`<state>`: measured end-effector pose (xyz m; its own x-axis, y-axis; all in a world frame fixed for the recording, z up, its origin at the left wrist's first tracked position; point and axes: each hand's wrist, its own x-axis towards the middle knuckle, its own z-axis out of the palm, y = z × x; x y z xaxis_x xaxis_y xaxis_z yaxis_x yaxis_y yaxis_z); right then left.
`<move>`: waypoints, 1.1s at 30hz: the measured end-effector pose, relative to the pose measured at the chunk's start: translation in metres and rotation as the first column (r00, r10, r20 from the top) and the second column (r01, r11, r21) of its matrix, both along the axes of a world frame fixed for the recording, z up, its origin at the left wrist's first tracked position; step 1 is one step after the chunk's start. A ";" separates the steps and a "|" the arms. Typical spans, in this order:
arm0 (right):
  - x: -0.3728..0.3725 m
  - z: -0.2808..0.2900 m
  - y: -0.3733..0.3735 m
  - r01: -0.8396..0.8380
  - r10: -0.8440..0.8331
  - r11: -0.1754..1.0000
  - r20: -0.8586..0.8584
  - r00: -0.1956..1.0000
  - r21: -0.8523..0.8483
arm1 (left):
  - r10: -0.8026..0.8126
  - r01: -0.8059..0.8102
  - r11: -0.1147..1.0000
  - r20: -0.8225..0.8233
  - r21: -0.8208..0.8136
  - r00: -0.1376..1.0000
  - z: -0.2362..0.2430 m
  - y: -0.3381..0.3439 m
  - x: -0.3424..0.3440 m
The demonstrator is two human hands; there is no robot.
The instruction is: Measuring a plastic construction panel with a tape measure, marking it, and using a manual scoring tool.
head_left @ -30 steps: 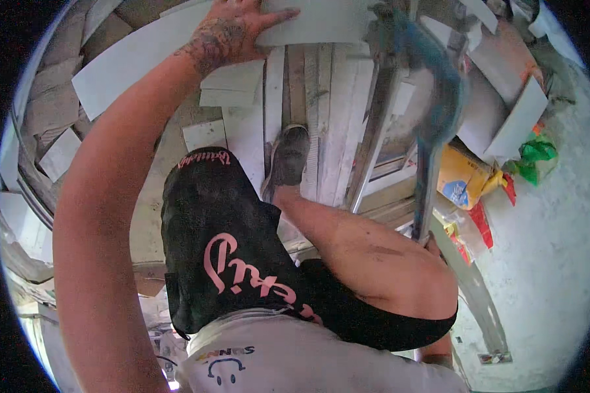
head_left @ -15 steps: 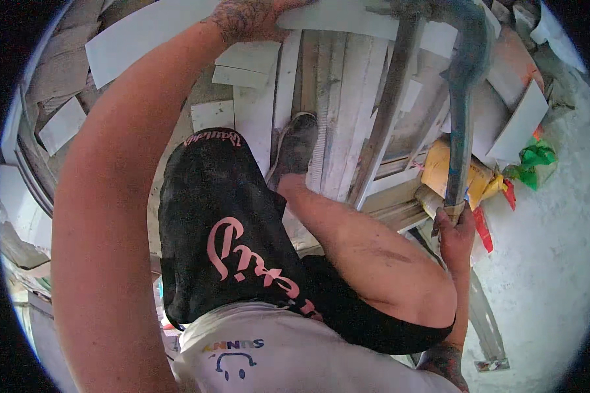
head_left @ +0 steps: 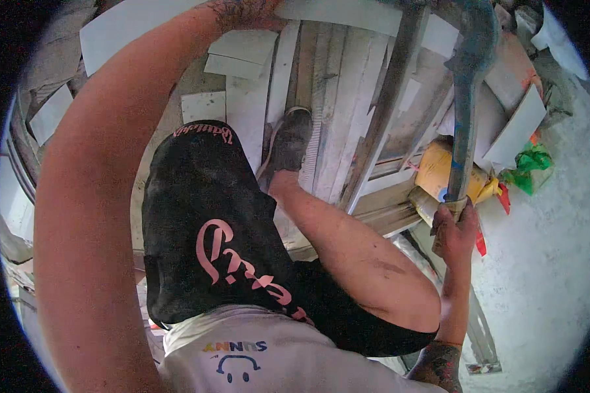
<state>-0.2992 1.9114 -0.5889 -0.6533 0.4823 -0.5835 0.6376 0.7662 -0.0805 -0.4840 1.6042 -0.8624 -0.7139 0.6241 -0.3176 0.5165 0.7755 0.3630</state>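
At the right, my right hand [head_left: 456,229] is closed around the lower end of a long, dusty blue-grey tubular tool [head_left: 464,124]. Its shaft runs up and thickens into a curved part near the top edge; its far end lies outside the picture. My left arm reaches up the left side, and my left hand [head_left: 252,12] is at the top edge, against a long white board [head_left: 341,14]. The fingers of that hand are mostly cut off or hidden, so its grip does not show.
A grey metal bar [head_left: 388,108] slants beside the tool. White planks [head_left: 249,98] and board offcuts lie around my shoe [head_left: 290,137]. Right of them are a yellow container [head_left: 437,167], a green plastic bag [head_left: 533,164] and a tilted white panel [head_left: 518,128] on the whitish floor [head_left: 537,275].
The view has shifted slightly, so my arm, legs and the planks sit a little further left and higher. My right hand keeps its hold on the tool.
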 end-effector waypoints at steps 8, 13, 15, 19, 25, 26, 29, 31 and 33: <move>0.010 -0.025 -0.006 0.028 -0.028 0.998 -0.002 1.000 -0.064 | 0.023 0.080 0.834 -0.180 0.546 0.983 -0.040 -0.024 0.007; 0.027 -0.036 0.006 0.126 -0.123 0.981 0.028 0.992 -0.146 | 0.009 -0.008 1.000 -0.034 0.022 0.999 -0.003 -0.008 0.003; 0.031 -0.042 0.013 0.032 -0.029 0.997 0.039 0.999 -0.064 | 0.009 -0.009 1.000 0.008 0.003 1.000 -0.005 -0.008 0.005; 0.021 -0.029 0.007 0.202 -0.193 0.972 0.077 0.978 -0.119 | 0.027 -0.025 0.999 -0.076 0.020 0.997 -0.002 -0.014 0.003; 0.025 -0.034 0.009 0.191 -0.183 0.971 0.063 0.981 -0.145 | 0.015 -0.012 1.000 -0.140 0.023 0.990 -0.022 -0.010 0.008; 0.025 -0.035 0.011 0.130 -0.125 0.985 0.049 0.991 -0.117 | 0.026 0.021 0.973 -0.198 0.231 0.980 -0.033 -0.019 0.009; 0.022 -0.032 0.008 0.129 -0.124 0.984 0.051 0.991 -0.124 | 0.017 0.017 0.969 -0.136 0.248 0.991 -0.015 -0.012 0.003; 0.020 -0.032 0.005 0.188 -0.179 0.967 0.064 0.982 -0.170 | 0.010 -0.009 0.999 -0.015 0.046 1.000 -0.003 -0.010 0.001; 0.022 -0.034 0.004 0.135 -0.130 0.965 0.034 0.991 -0.223 | -0.015 0.016 1.000 -0.036 0.026 0.999 -0.007 -0.009 0.000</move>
<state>-0.2776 1.9154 -0.6226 -0.5803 0.4191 -0.6983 0.7351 0.6386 -0.2276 -0.4837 1.5954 -0.8695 -0.7148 0.6428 -0.2754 0.5410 0.7578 0.3647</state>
